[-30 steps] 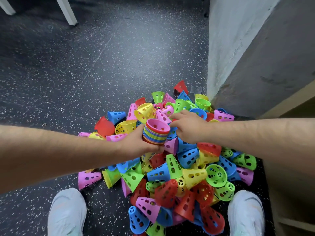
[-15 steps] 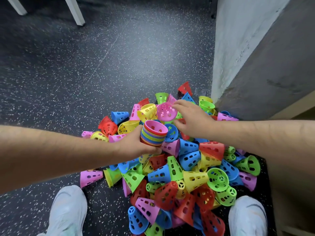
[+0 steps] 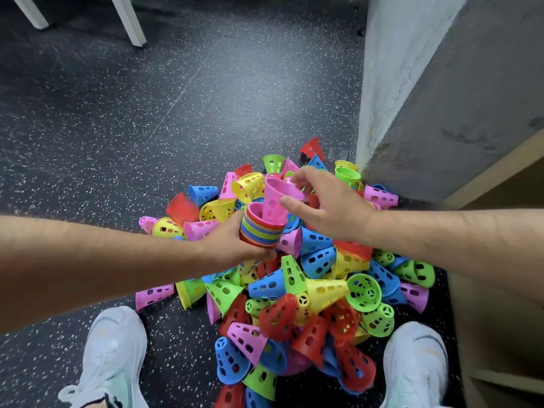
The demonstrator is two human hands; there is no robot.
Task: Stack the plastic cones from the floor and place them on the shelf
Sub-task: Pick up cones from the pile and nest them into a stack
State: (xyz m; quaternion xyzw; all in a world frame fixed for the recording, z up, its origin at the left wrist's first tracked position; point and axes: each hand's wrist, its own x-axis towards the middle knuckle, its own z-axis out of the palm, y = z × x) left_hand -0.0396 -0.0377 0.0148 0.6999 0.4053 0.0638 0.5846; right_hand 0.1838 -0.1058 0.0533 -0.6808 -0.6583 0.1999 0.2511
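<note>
A pink cone [image 3: 275,203], narrow end down and leaning slightly, sits partly inside the open mouth of the nested stack [image 3: 260,234]. The right hand [image 3: 326,209] pinches its wide rim from the right. The left hand [image 3: 232,245] wraps the stack's side, held above the loose cones [image 3: 323,290] on the floor [image 3: 147,128].

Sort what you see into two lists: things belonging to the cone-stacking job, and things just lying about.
Job: nested stack of coloured plastic cones in the left hand; pink perforated plastic cone in the right hand; loose pile of plastic cones.
Idle: white furniture legs; grey concrete pillar; white trainers.
</note>
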